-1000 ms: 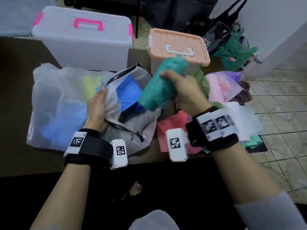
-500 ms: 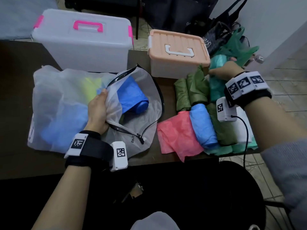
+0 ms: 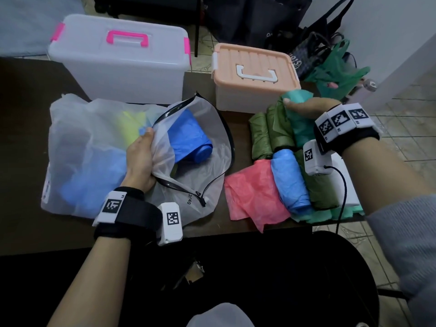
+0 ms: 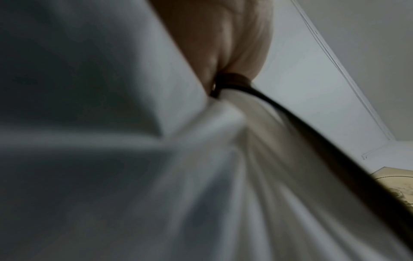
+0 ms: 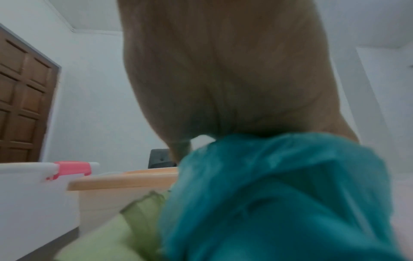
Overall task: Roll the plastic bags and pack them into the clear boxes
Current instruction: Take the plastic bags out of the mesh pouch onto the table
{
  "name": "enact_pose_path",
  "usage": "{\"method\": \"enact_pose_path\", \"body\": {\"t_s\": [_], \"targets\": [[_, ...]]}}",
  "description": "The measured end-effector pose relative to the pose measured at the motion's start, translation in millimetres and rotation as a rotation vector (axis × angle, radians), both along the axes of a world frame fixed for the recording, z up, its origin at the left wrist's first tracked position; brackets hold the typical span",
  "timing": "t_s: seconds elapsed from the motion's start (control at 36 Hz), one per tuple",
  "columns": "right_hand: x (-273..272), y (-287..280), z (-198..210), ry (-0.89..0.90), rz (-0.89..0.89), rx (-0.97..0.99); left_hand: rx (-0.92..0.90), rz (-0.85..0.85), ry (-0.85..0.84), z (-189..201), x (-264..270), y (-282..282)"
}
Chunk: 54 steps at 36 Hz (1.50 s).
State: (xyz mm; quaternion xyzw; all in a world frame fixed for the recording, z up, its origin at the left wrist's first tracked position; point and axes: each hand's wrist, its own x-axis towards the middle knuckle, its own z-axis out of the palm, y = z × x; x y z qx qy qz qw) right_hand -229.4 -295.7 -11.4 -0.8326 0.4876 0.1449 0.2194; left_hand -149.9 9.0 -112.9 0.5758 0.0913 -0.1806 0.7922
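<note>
My left hand grips the rim of a translucent zip pouch on the dark table and holds its mouth open. A rolled blue bag lies in the opening, with yellow and blue shapes showing through the pouch wall. The left wrist view shows that hand pinching the black zip edge. My right hand grips a rolled teal bag at the back of a row of rolls: olive green rolls, a light blue roll and a loose pink bag. The teal bag fills the right wrist view.
Two lidded boxes stand at the table's back: a clear one with pink handle and a smaller one with a peach lid. Dark bags and a green plastic bag lie on the tiled floor at the right. The table's right edge runs beside the rolls.
My right hand has carried the teal roll from above the pouch over to the row of rolls on the right and still holds it. The left hand has kept its grip on the pouch.
</note>
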Motion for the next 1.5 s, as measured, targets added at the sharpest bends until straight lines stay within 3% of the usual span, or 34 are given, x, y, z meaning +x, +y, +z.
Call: {"method": "enact_pose_path", "body": {"t_s": [0.14, 0.42, 0.5, 0.61, 0.78, 0.86, 0.94, 1.0, 1.11, 1.22, 1.39, 1.5], "targets": [[-3.3, 0.4, -10.8, -0.194, -0.169, -0.293, 0.005, -0.001, 0.007, 1.6, -0.5, 0.2], [-6.6, -22.3, -49.3, -0.255, -0.062, -0.036, 0.05, -0.006, -0.032, 6.4, 0.7, 0.6], [-6.9, -9.3, -30.7, -0.3, -0.125, -0.019, 0.101, 0.0, -0.092, 12.1, 4.9, 1.7], [-15.5, 7.8, 1.0, -0.318, -0.101, -0.149, 0.116, 0.057, -0.14, 19.3, 16.4, 8.0], [0.0, 50.9, 25.9, -0.616, 0.04, -0.38, 0.138, 0.119, -0.163, 16.8, 27.7, 15.7], [21.2, 77.7, 17.9, -0.784, 0.124, -0.198, 0.163, 0.109, -0.128, 6.9, 28.1, 19.2], [38.7, 115.3, -4.4, -0.692, 0.166, 0.224, 0.171, 0.087, -0.11, -1.8, 25.9, 22.1], [48.9, 137.6, -23.3, -0.582, 0.179, 0.379, 0.173, 0.076, -0.104, -4.6, 25.2, 22.7], [63.5, 166.5, -53.4, -0.359, 0.28, 0.309, 0.177, 0.071, -0.109, -7.9, 28.1, 23.0], [71.2, 182.8, -59.1, -0.221, 0.341, 0.375, 0.172, 0.073, -0.113, -11.9, 27.7, 23.1], [77.4, 187.9, -68.4, -0.185, 0.349, 0.34, 0.203, 0.066, -0.122, -15.9, 29.6, 22.7], [75.8, 180.5, -69.9, -0.253, 0.206, 0.394, 0.209, 0.069, -0.125, -19.3, 31.2, 23.3]]}}
